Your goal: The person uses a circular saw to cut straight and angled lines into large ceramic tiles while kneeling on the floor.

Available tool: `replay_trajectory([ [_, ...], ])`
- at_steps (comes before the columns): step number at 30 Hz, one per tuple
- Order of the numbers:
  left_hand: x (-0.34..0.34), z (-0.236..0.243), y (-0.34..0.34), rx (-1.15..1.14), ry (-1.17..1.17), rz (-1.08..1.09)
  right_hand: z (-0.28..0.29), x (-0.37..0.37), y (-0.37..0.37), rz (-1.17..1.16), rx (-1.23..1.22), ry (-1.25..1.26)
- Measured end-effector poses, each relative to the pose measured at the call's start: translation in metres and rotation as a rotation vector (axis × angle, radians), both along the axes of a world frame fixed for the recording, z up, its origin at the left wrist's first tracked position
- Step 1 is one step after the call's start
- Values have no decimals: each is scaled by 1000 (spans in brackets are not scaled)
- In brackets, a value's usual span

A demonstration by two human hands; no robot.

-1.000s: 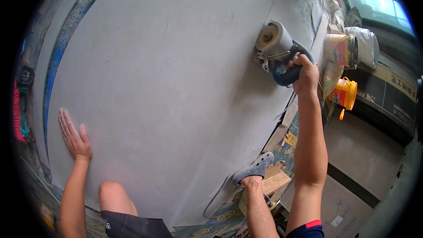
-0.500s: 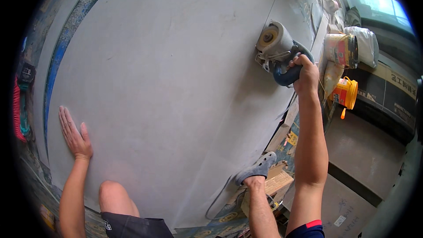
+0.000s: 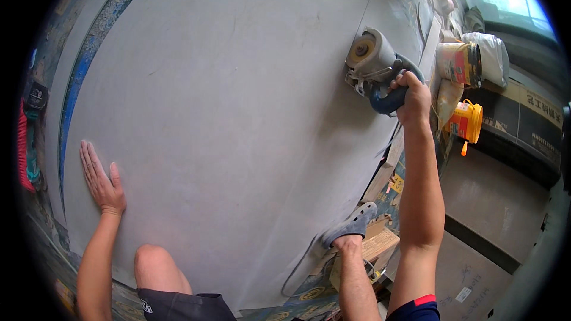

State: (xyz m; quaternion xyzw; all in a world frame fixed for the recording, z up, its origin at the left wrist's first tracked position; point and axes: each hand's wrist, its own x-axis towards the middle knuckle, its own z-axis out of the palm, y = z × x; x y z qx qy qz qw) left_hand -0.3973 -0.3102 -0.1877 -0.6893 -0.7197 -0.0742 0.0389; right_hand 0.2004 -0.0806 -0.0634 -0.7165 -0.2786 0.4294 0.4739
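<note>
A large grey slab (image 3: 196,107) fills most of the view. My left hand (image 3: 102,183) lies flat near its left edge, fingers stretched out. At the right side of the slab, my right hand (image 3: 414,96) wraps round the dark blue loop handle of a hand-held circular saw (image 3: 376,56). The saw rests on the slab with its round motor housing facing up; its blade is hidden beneath the body. A thin straight line (image 3: 369,5) runs along the slab from the saw toward the far edge.
My bare knee (image 3: 153,261) is on the slab. My clog (image 3: 355,224) is at its lower right edge, near a cable (image 3: 289,276) and a cardboard box (image 3: 377,244). Buckets (image 3: 458,63), a yellow pail (image 3: 470,122) and a dark carton (image 3: 523,122) stand to the right.
The view has shifted slightly. Against the marks on the slab, the saw and my right hand have come a little nearer to me. My left hand stays flat in place.
</note>
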Motion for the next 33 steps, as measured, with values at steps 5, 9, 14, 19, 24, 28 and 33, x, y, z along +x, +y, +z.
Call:
replay_trajectory([
  [5, -1, -1, -1, 3, -10, -6, 1, 6, -4, 68, -51, -9],
  [9, -1, -2, -1, 4, 0, -9, -5, 6, -4, 15, 8, -5],
  [14, -3, -1, 0, 5, -15, 2, -5, 8, -8, 34, -20, 7],
  [19, -3, -3, -1, 5, -13, 7, -5, 2, -11, 11, 15, -13],
  [24, -4, -4, -2, 9, 10, 2, -5, 2, -15, 6, 17, -33],
  [28, -6, -5, -2, 19, 12, -11, -5, 2, -18, 12, 19, -28],
  [33, -6, -5, -3, 28, 4, -19, -4, 2, -23, 39, -13, -36],
])
